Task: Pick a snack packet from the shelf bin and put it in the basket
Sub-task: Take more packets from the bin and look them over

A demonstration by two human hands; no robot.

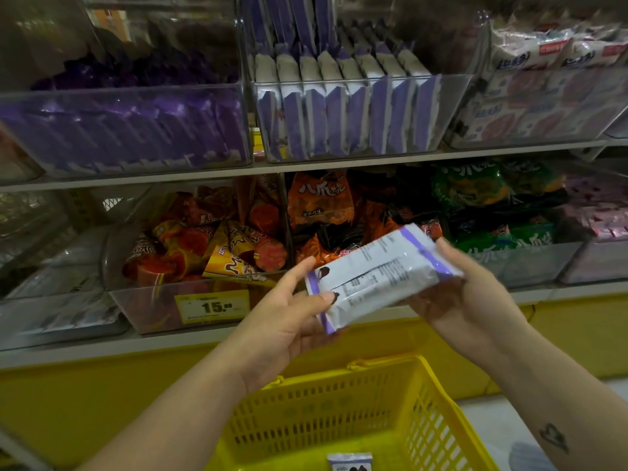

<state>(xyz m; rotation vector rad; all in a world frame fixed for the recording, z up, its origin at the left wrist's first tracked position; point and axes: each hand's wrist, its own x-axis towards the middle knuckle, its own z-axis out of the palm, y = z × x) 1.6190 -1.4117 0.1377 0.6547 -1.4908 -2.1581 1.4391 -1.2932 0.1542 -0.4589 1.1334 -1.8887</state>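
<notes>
Snack packet (377,277), white with purple end seams and its printed back facing up, is held in the air at centre frame, tilted so that its right end sits higher than its left. It is found in front of the lower shelf and above the far rim of the yellow basket (390,363), touching neither. The snack packet is gripped at its lower left end by the left hand (285,321), with the thumb laid on top and fingers underneath, the index finger being extended beside the packet's edge. Its right end is cradled from below by the right hand (465,287), with the thumb hooked over the upper edge. A second packet (350,462) of the same kind is noted lying in the basket at the bottom edge of the frame. Matching packets are seen stood upright in rows in the clear shelf bin (356,81) at upper centre. On the lower shelf, cone snacks (217,246), orange packets (319,198) and green packets (475,188) are recorded in separate bins, and a yellow price label (212,305) is fixed to the front of the cone bin.
</notes>
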